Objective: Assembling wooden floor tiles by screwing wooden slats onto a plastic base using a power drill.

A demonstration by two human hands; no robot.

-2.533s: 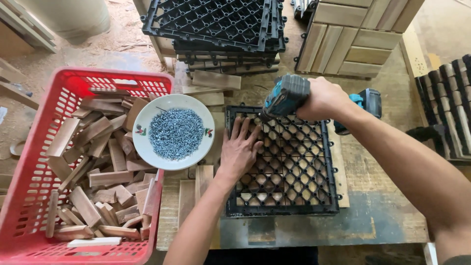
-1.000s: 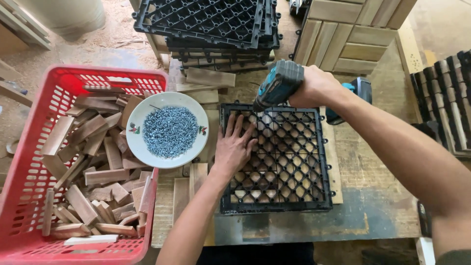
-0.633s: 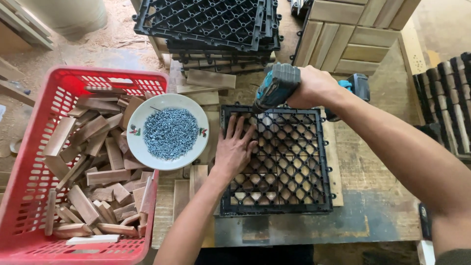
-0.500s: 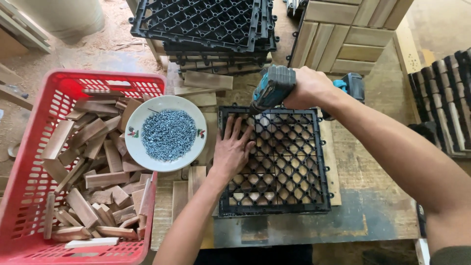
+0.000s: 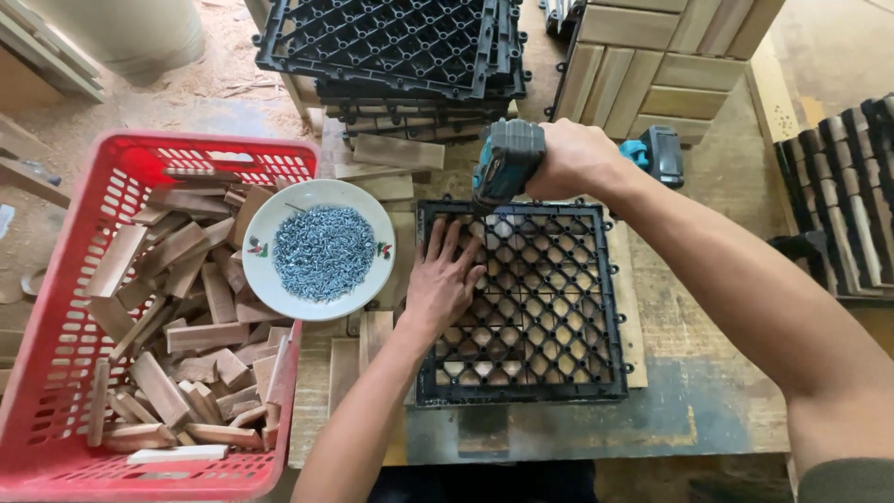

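Note:
A black plastic grid tile (image 5: 549,317) lies on wooden slats on the workbench. My left hand (image 5: 442,279) presses flat on the grid's left part, fingers spread. My right hand (image 5: 577,158) grips a teal cordless drill (image 5: 507,168), held upright with its tip down at the grid's upper left corner, just beyond my left fingertips. A white bowl of small silver screws (image 5: 321,251) sits left of the grid, resting on the rim of a red basket.
The red plastic basket (image 5: 65,438) holds several short wooden blocks. A stack of black grid tiles (image 5: 391,47) lies at the back, with finished wooden tiles (image 5: 652,65) beside it. More dark tiles (image 5: 852,186) stand at the right. Loose slats (image 5: 372,340) lie by my forearm.
The drill in my right hand has shifted left along the grid's top edge, from near the upper right toward the upper left corner. My left hand stays flat on the grid.

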